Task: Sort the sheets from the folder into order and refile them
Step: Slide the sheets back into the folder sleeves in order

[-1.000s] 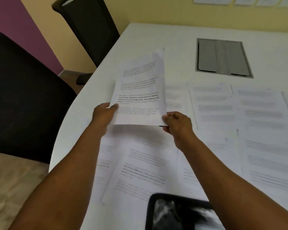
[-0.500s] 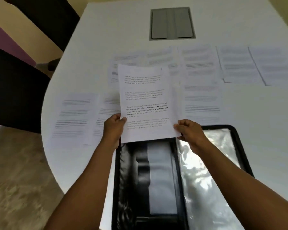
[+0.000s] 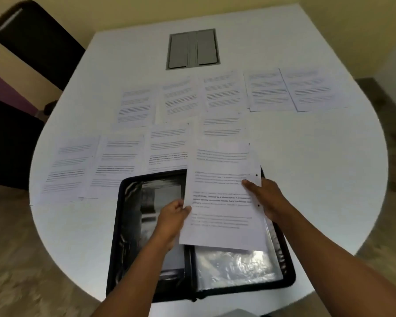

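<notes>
**A sheet held over the open folder, ready to go in**

The person holds one printed sheet (image 3: 222, 197) just above the right half of the open folder (image 3: 128, 236), which lies on the desk (image 3: 306, 168) at about six o'clock from the middle. The left hand (image 3: 172, 219) pinches the sheet's left edge, thumb on top and fingers curled beneath. The right hand (image 3: 264, 197) grips the right edge near the two punched holes, with one finger laid across the print. Held at both sides, the paper stays flat and square, which I take to be for lining it up with the clear plastic sleeve (image 3: 236, 266) showing below it at five o'clock. The holes sit on the outer side, away from the spine, so the sheet may need turning; I cannot be sure.

The remaining sheets (image 3: 178, 99) lie face up in two rough rows from nine o'clock round to two o'clock, edges touching or overlapping, apparently laid out so their order can be read at a glance. Two of the nearer ones are partly under the folder's top edge and will need freeing. A grey hatch (image 3: 192, 49) is set into the desk at twelve o'clock, well clear. Dark chairs (image 3: 32, 42) stand at ten o'clock. Nothing blocks the sleeve except the glossy plastic itself, which looks limp and could catch a corner.
</notes>
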Demonstrator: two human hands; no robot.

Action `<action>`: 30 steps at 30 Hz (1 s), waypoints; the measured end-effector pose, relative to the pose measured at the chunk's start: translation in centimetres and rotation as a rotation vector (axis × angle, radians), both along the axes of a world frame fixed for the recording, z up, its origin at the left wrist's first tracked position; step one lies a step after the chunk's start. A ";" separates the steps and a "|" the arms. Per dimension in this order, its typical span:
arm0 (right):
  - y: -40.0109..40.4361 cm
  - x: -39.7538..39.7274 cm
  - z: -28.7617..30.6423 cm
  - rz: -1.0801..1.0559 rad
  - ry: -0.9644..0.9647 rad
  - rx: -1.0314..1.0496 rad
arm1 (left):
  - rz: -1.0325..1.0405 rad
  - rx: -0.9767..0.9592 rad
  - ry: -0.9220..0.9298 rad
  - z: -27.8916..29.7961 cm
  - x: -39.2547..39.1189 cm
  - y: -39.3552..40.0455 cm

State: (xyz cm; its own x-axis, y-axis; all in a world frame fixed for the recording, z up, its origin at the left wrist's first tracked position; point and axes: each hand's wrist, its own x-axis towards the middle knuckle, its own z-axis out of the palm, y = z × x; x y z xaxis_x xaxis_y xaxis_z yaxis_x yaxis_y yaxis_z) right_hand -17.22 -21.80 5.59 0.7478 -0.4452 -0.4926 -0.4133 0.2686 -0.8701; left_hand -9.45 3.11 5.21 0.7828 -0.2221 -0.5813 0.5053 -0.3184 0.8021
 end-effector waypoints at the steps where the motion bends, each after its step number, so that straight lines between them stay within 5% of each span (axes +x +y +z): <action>1: -0.9 -0.4 0.3 -0.026 0.031 -0.054 | -0.019 0.033 -0.030 -0.3 -0.5 -0.8; 7: -7.1 -2.0 2.4 -0.248 -0.013 -0.273 | -0.264 0.394 -0.396 -1.9 -0.4 -4.6; 13: -10.8 -1.9 4.0 -0.368 -0.087 -0.234 | -0.661 0.660 -0.551 -3.3 3.8 -8.3; 24: -12.8 1.0 3.3 -0.498 -0.105 -0.032 | -0.938 0.825 -0.949 -6.6 9.0 -11.6; 30: -13.9 3.6 2.5 -0.499 -0.068 -0.030 | -0.888 0.782 -0.882 -6.1 10.9 -12.5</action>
